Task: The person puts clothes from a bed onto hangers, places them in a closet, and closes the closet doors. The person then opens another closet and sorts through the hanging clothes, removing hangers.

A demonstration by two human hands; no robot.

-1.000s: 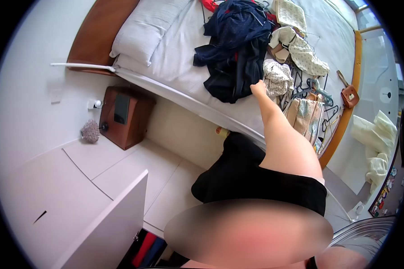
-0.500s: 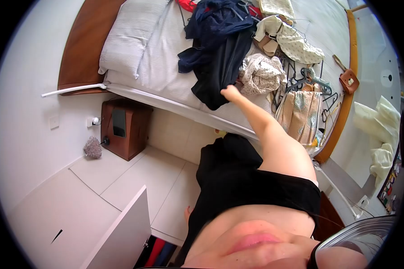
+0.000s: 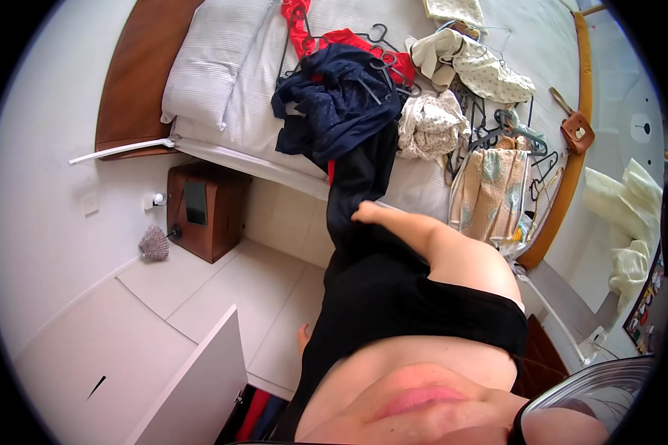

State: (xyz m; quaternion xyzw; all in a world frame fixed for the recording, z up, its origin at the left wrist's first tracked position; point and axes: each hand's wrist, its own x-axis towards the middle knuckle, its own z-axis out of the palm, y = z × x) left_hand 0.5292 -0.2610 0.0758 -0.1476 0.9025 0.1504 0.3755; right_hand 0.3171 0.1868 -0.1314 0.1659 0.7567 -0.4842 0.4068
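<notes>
My right hand (image 3: 365, 211) grips the lower end of a long black garment (image 3: 371, 167), narrow like a trouser leg. The garment hangs over the bed's near edge, and its upper part lies under a dark navy garment (image 3: 334, 96). Black hangers and a red garment (image 3: 341, 37) show behind the navy one. My left hand (image 3: 303, 337) hangs low beside my body, mostly hidden; the few fingers in view look apart, with nothing seen in them. To the right of the black garment lies a crumpled white patterned cloth (image 3: 432, 126).
Patterned clothes (image 3: 490, 185), hangers (image 3: 508, 130) and a brown pouch (image 3: 577, 133) lie toward the bed's right side. A pillow (image 3: 208, 67) is at the left. Below stand a brown nightstand (image 3: 226, 215) and an open white cabinet door (image 3: 204, 386).
My right hand has pulled the black garment toward my body and over the bed edge. The navy garment slid down and left, uncovering more red cloth and hangers.
</notes>
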